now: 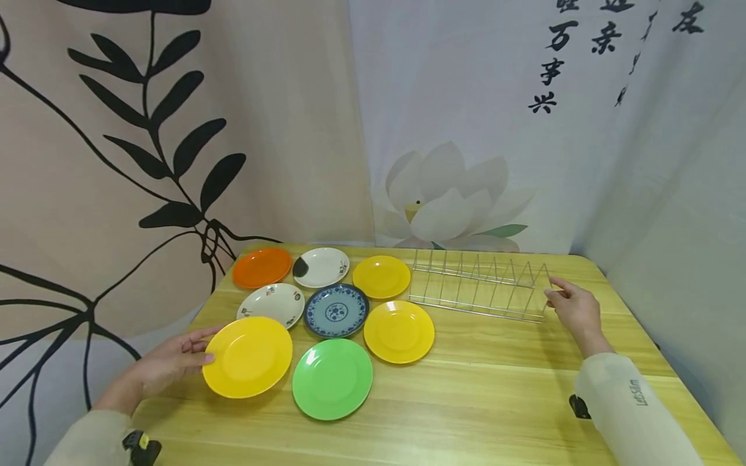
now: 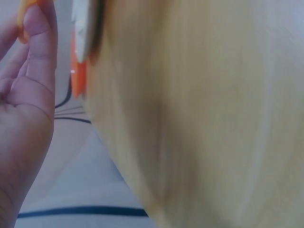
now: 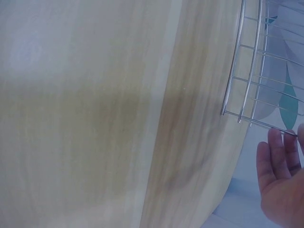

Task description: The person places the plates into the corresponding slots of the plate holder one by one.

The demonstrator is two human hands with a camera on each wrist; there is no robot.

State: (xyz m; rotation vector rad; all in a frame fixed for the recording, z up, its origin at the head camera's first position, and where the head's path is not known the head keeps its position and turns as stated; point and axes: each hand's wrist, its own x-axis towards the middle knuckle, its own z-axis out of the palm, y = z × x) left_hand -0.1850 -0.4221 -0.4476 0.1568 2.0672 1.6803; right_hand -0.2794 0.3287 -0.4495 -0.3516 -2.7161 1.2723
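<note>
My left hand point(image 1: 175, 362) pinches the left rim of a yellow plate point(image 1: 247, 357), thumb on top and fingers behind; the plate is tilted and overlaps a white patterned plate point(image 1: 271, 304). The left wrist view shows the same thumb and fingers point(image 2: 40, 61) on the rim. My right hand point(image 1: 577, 314) holds the right end of a silver wire dish rack point(image 1: 478, 309), with no plates in its slots. In the right wrist view the fingers point(image 3: 278, 156) are at the rack's end wire, and the thumb is mostly cut off by the frame.
A green plate point(image 1: 332, 380), two more yellow plates point(image 1: 399, 332), a blue patterned plate point(image 1: 336, 312), an orange plate point(image 1: 262, 268) and a white plate with a dark patch point(image 1: 323, 267) lie on the wooden table point(image 1: 478, 401). A printed curtain point(image 1: 291, 129) hangs behind.
</note>
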